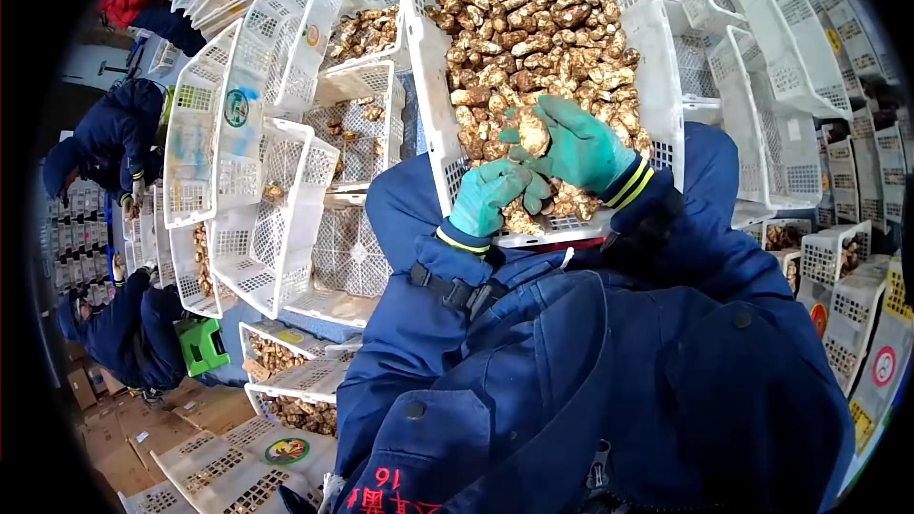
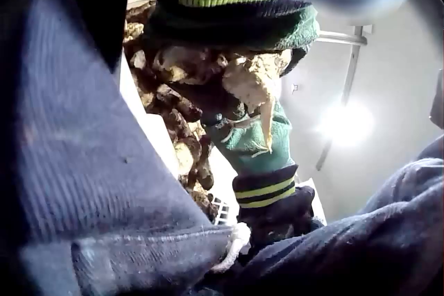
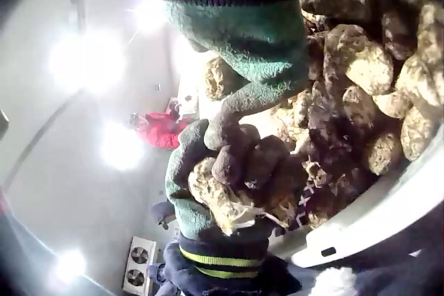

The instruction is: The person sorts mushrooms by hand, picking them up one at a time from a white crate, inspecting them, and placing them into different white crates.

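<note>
Both hands wear green gloves over a crate (image 1: 419, 67) of brown and cream mushrooms (image 1: 533, 38). My right hand (image 1: 581, 145) grips a pale, stubby mushroom (image 1: 531, 133) between thumb and fingers; it also shows beside the right palm in the right wrist view. Close beside it, near the crate's front rim, my left hand (image 1: 487, 198) has its fingers curled round another mushroom (image 3: 216, 195), pale and ragged at its end. Seen from the left wrist, that mushroom (image 2: 253, 77) juts out under the left glove. The fingertips of the two hands meet or overlap.
The crate rests across the person's lap. White crates (image 1: 276, 162) stand stacked at the left, some with mushrooms inside, and more crates (image 1: 771, 114) crowd the right. Several people in dark or red clothes work at the far left, near a green stool (image 1: 202, 346).
</note>
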Available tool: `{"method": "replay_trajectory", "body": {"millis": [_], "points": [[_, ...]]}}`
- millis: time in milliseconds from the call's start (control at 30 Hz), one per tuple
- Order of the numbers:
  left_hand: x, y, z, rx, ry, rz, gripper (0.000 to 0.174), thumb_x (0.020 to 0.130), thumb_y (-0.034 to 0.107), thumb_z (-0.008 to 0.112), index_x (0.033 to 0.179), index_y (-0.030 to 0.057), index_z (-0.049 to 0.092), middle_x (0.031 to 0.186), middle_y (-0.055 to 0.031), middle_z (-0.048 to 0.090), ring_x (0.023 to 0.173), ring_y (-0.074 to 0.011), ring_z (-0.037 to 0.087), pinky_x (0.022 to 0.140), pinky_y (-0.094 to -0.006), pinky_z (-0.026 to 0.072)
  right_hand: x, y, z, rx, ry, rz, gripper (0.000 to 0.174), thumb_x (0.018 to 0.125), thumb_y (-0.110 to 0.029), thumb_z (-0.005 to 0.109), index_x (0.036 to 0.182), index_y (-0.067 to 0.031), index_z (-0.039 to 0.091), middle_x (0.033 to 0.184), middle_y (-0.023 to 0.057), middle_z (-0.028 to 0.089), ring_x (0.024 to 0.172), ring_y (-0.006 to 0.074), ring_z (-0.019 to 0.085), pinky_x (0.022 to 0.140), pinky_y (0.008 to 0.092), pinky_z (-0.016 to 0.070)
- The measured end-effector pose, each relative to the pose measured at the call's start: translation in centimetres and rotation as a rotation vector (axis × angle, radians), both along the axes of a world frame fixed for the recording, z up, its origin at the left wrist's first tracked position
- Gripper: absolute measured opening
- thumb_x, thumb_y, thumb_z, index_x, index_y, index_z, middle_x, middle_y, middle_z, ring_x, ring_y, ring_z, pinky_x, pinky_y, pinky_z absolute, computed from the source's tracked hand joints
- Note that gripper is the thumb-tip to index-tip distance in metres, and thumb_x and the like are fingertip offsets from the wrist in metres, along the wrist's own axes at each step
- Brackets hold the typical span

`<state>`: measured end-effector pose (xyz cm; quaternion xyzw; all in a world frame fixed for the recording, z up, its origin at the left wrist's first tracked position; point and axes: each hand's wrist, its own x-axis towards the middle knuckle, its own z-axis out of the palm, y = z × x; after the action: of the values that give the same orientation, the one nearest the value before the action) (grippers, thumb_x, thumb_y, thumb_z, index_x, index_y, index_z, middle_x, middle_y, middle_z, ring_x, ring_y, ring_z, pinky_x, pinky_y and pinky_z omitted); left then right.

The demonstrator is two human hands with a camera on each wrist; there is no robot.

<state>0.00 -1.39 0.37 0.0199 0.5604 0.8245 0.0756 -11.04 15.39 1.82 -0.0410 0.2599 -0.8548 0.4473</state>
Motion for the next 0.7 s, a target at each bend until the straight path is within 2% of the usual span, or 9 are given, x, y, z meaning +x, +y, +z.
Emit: {"method": "replay_trajectory", "body": {"millis": [100,267,333,400,433,500,533,633,700], "points": [[0.0,-0.4,0.0,-0.018,-0.057,0.082,0.035,0.102,0.024,0.053,0.094,-0.0066,0.068,0.085,-0.0124,0.07,0.072,-0.0187,0.064,0.07,-0.0306,0.0519,-2.7,2.6,-0.4,0.085,0.116,0.102,0.038,0.103,-0.025,0.051,0.134,-0.0039,0.051,0.124,0.0091,0.058,0.107,0.0231,0.061,0.097,0.0399,0.0504],[-0.3,0.0,-1.1,0.066,-0.194,0.227,0.033,0.1,0.023,0.056,0.093,-0.0066,0.068,0.078,-0.0124,0.068,0.067,-0.0184,0.062,0.068,-0.0309,0.0515,-8.3,14.0,7.2,0.467,0.606,-0.336,0.036,0.094,-0.011,0.059,0.128,0.0014,0.059,0.116,0.0098,0.063,0.106,0.0175,0.063,0.09,0.0286,0.0528],[-0.6,0.9,-0.7,-0.062,-0.125,0.099,0.027,0.096,0.015,0.063,0.111,-0.0072,0.065,0.085,-0.0094,0.069,0.068,-0.0136,0.061,0.066,-0.0264,0.0503,-10.9,19.6,4.5,0.977,0.709,-0.645,0.046,0.093,-0.025,0.067,0.131,0.0009,0.059,0.104,0.004,0.066,0.089,0.0105,0.06,0.081,0.0261,0.0511],[-0.9,2.1,1.0,-0.054,-0.302,0.039,0.04,0.093,0.009,0.066,0.129,-0.0065,0.058,0.091,-0.0066,0.067,0.068,-0.0102,0.06,0.062,-0.0233,0.0491,-12.6,25.5,2.0,1.548,0.729,-0.393,0.043,0.092,-0.026,0.067,0.128,-0.0037,0.063,0.091,-0.0014,0.061,0.075,0.0071,0.05,0.066,0.023,0.0433],[-0.7,2.8,1.0,-0.02,-0.282,0.045,0.04,0.095,0.01,0.062,0.131,-0.0053,0.057,0.079,-0.001,0.061,0.065,-0.0092,0.058,0.061,-0.0233,0.0495,-13.8,29.0,-0.5,1.596,0.586,-0.259,0.042,0.092,-0.026,0.066,0.129,-0.0074,0.063,0.097,0.0047,0.067,0.081,0.0137,0.06,0.073,0.0275,0.0492],[-0.9,2.4,0.2,0.003,-0.294,0.03,0.041,0.095,0.01,0.062,0.132,-0.0054,0.056,0.079,-0.0014,0.062,0.065,-0.0091,0.059,0.062,-0.0233,0.0495,-13.1,31.8,-2.7,2.031,1.092,-0.234,0.043,0.092,-0.024,0.065,0.13,-0.0056,0.061,0.109,0.0135,0.07,0.097,0.0234,0.067,0.085,0.032,0.0518],[-1.1,1.8,-0.3,-0.094,-0.305,-0.015,0.04,0.097,0.014,0.059,0.132,-0.0063,0.056,0.079,-0.0023,0.063,0.064,-0.0095,0.058,0.061,-0.0238,0.0489,-12.3,31.2,-1.6,1.913,1.004,-0.411,0.042,0.093,-0.022,0.061,0.131,-0.0038,0.059,0.121,0.0191,0.067,0.111,0.0291,0.065,0.096,0.0332,0.0493],[-1.1,0.8,0.2,-0.109,-0.134,0.088,0.036,0.1,0.024,0.054,0.117,-0.0063,0.064,0.073,-0.0056,0.064,0.06,-0.0123,0.059,0.056,-0.0237,0.0467,-9.7,24.6,2.1,1.435,1.207,-0.678,0.035,0.097,-0.016,0.051,0.13,-0.0083,0.062,0.12,0.0171,0.068,0.11,0.0255,0.065,0.095,0.0323,0.0493],[-0.6,0.3,0.6,0.372,-0.417,0.179,0.04,0.102,0.031,0.051,0.109,-0.0062,0.064,0.077,-0.0089,0.066,0.067,-0.0172,0.064,0.059,-0.0292,0.0535,-6.6,17.8,4.9,1.29,1.152,-0.482,0.035,0.097,-0.017,0.051,0.129,-0.0098,0.063,0.114,0.0151,0.069,0.106,0.0243,0.066,0.092,0.0329,0.0505]]}}
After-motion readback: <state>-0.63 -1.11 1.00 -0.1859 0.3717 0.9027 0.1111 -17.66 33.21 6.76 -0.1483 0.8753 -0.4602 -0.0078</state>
